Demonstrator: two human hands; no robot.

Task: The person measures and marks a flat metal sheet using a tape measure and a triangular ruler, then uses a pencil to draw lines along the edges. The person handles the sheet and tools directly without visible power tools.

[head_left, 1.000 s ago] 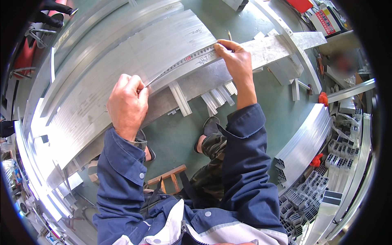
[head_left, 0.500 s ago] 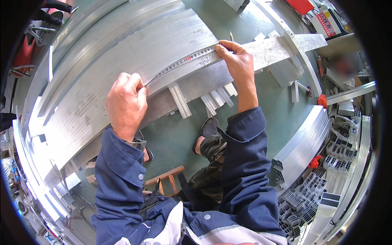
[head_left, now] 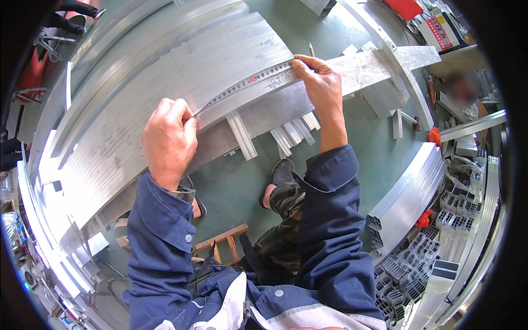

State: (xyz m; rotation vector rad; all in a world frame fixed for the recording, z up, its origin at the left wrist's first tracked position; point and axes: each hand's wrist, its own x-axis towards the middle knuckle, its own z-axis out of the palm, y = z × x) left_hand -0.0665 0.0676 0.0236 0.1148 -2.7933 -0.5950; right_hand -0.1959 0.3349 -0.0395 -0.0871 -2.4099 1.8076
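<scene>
Tape measure shows more face near left hand than earlier.

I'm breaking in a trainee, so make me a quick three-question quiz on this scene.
1. True or false: the measuring tape stretches between the left hand and the right hand.
2. What is beneath the measuring tape? A) wooden boards B) silver metal profiles C) red cloth
3. Fill in: the sleeves are dark ___.

Key: 1. True. 2. B. 3. Blue.
</scene>
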